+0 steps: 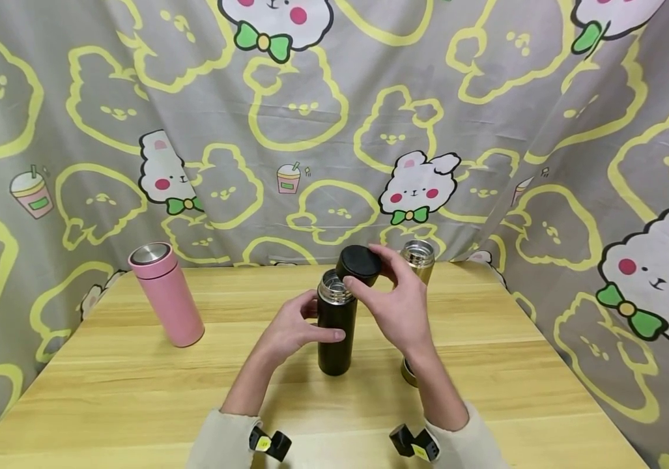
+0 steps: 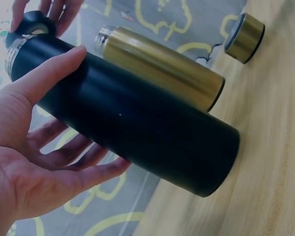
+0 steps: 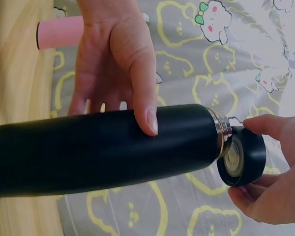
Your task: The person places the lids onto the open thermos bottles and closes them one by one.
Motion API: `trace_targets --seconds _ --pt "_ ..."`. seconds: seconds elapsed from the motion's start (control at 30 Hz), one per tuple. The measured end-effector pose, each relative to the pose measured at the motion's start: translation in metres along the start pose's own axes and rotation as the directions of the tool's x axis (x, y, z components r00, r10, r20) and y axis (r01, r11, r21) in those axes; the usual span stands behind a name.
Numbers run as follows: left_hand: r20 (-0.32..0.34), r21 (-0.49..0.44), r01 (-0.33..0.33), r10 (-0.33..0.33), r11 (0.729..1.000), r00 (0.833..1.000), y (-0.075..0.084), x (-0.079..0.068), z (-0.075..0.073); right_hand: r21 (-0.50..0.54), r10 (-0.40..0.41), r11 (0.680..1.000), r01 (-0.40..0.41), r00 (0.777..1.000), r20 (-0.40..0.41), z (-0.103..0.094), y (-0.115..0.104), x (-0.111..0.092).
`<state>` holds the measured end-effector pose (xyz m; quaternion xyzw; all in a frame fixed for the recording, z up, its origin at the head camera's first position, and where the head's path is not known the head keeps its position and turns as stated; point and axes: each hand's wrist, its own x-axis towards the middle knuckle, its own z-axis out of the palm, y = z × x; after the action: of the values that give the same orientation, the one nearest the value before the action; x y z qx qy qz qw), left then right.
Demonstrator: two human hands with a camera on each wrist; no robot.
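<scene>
A black thermos bottle [image 1: 335,352] stands upright on the table, its steel threaded neck [image 1: 334,286] uncovered. Around its upper body my left hand [image 1: 290,331] holds it, the thumb across the near side and the fingers behind. My right hand [image 1: 400,306] grips the black lid [image 1: 360,262] between thumb and fingers, tilted just above and to the right of the neck. In the right wrist view, the pale inside of the lid [image 3: 233,156] faces the bottle's mouth, close beside its edge.
Behind my right hand stands a gold thermos bottle [image 2: 157,64] without its lid. The gold lid [image 2: 246,38] rests on the table nearer me, partly behind my right wrist. A lidded pink thermos bottle [image 1: 171,303] stands at the left. Patterned cloth [image 1: 322,156] hangs behind the wooden table [image 1: 105,397].
</scene>
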<state>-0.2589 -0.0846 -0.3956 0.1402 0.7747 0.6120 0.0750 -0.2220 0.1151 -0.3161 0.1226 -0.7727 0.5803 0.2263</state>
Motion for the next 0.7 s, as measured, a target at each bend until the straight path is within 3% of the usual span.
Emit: trace_targets --seconds 0.37,0.7 --pt "0.001 0.001 -0.006 0.006 1.0 1.0 -0.0006 0.0002 0.0011 0.022 0.031 0.999 -0.033 0.995 0.092 0.0092 0.0013 -0.0026" --pt "0.008 -0.007 -0.009 0.009 1.0 1.0 -0.0004 -0.0001 0.0 0.025 0.013 1.0 -0.017 0.992 0.126 0.0096 0.0005 -0.0022"
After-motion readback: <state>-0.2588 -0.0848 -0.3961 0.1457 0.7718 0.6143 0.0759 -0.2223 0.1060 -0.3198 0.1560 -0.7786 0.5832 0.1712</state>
